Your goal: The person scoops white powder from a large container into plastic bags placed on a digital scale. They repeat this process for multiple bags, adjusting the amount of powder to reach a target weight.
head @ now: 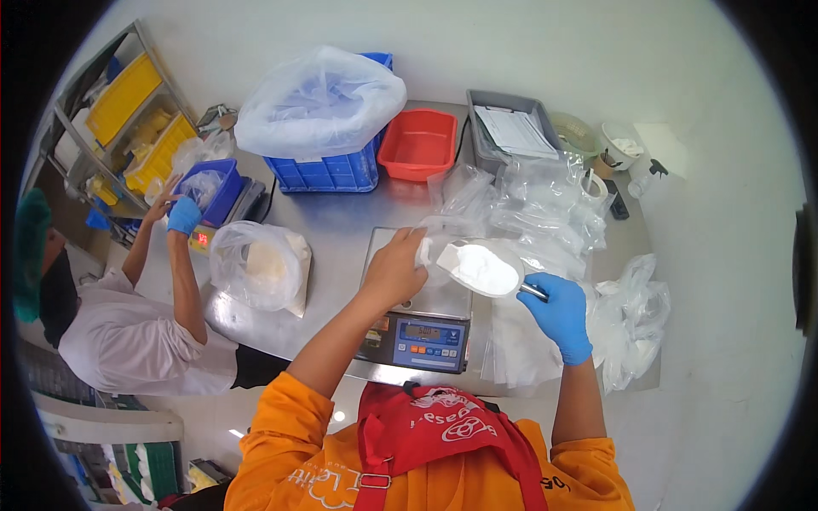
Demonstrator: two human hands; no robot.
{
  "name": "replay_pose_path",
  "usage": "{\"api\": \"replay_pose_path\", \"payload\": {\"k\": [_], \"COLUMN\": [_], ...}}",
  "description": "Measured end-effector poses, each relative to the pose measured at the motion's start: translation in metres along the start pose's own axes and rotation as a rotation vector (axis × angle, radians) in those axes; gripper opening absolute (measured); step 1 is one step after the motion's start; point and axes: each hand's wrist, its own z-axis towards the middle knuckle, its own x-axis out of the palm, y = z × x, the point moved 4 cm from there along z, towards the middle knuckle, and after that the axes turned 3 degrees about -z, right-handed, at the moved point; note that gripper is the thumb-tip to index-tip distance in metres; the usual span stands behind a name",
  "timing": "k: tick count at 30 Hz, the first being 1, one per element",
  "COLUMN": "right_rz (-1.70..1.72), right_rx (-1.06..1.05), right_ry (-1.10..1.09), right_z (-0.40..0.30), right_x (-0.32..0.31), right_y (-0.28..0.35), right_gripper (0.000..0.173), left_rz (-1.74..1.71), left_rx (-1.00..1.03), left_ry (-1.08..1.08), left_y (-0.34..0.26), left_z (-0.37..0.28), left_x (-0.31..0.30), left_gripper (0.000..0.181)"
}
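My right hand (556, 316), in a blue glove, grips the dark handle of a scoop (445, 255). White powder (487, 269) is heaped in the scoop, which is held over the right part of the digital scale's metal platform (441, 306). My bare left hand (395, 268) pinches the edge of a clear plastic bag (436, 276) beside the scoop's tip; the bag's lower part is partly hidden. Below the platform, the scale's control panel (429, 345) faces me with its display lit.
Clear plastic bags (543, 204) are piled at the right. Behind stand a red basin (418, 144), a grey tray (511, 96) with papers and a lined blue crate (319, 172). A bag of pale powder (262, 268) sits left, near a co-worker (147, 338) handling a blue bin (223, 191).
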Motion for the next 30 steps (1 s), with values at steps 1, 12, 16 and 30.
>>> {"api": "replay_pose_path", "payload": {"k": [1,12,16,30], "right_rz": [-0.005,-0.012,-0.092,-0.196], "right_rx": [-0.031,-0.004,-0.095,-0.112], "right_ry": [-0.003,0.051,0.030,0.114], "right_z": [0.001,-0.001,0.007,0.030], "right_x": [0.002,0.070,0.081,0.107], "right_y": [0.003,-0.022,-0.015,-0.017], "right_gripper": [0.025,0.025,0.023,0.023], "left_rz": [-0.038,-0.328,0.062,-0.803], "left_rx": [0.033,-0.117,-0.081,-0.378], "left_ry": [-0.044,-0.189,-0.258,0.385], "left_y": [-0.004,0.021,0.077,0.114], "left_z": [-0.006,-0.034,-0.019,0.005], "left_x": [-0.009,0.014,0.057,0.055], "left_gripper": [0.067,0.080,0.072,0.040]}}
